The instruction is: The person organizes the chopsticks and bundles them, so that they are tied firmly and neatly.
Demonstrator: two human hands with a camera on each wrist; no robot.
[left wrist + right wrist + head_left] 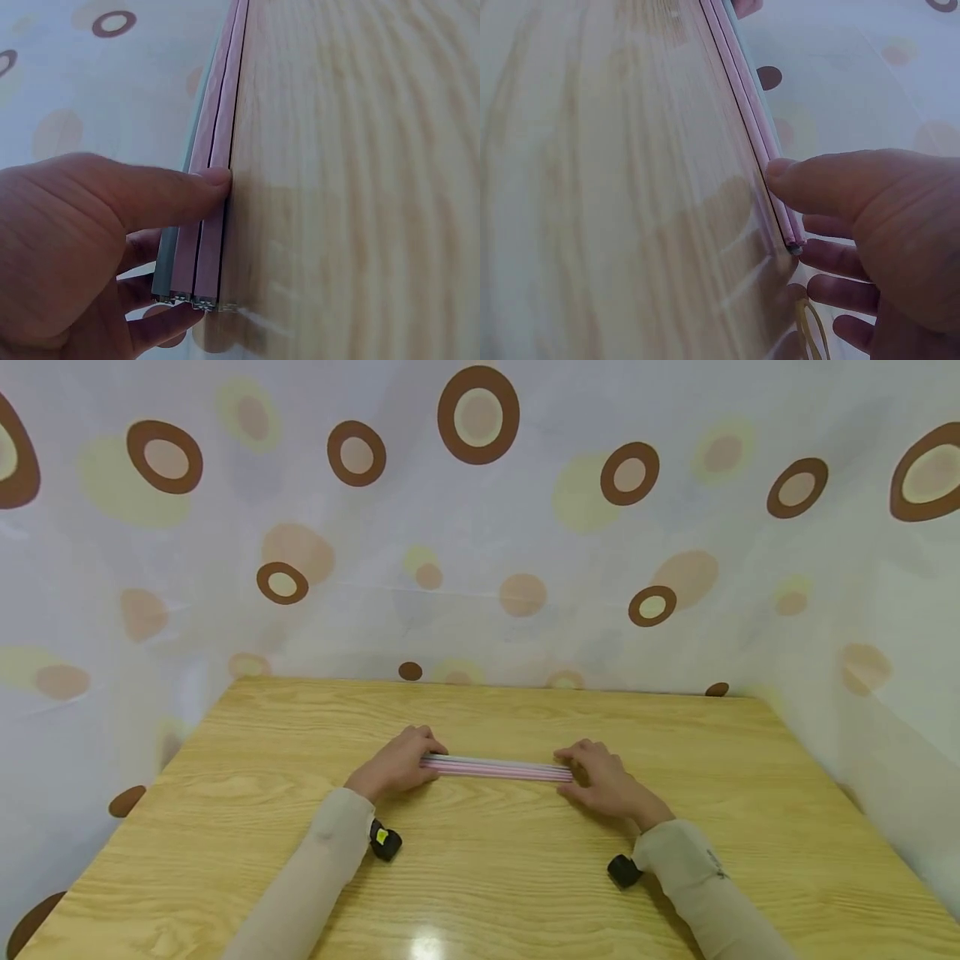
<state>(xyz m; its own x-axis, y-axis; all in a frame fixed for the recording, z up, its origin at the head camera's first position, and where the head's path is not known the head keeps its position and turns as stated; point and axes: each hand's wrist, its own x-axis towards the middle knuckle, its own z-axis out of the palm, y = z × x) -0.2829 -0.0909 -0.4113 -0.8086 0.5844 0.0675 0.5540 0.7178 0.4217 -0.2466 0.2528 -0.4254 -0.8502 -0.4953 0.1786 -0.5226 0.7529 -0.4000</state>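
A bundle of long, thin strips (495, 768), pink in front and grey-green behind, lies crosswise on the table between my hands. Its exact kind is unclear, but the ends show small layered edges in the left wrist view. My left hand (401, 760) pinches the left end, thumb across the pink strips (217, 127) and fingers behind the grey-green strip (165, 262). At the other end, my right hand (600, 779) holds the bundle with its thumb on the near pink side and fingers behind. A thin yellow loop (812, 330) shows below the right fingers.
The wooden table (487, 877) reaches back to a patterned curtain (480, 527), which also hangs along both sides. Dark wrist cameras sit on the left sleeve (330, 835) and the right sleeve (682, 860).
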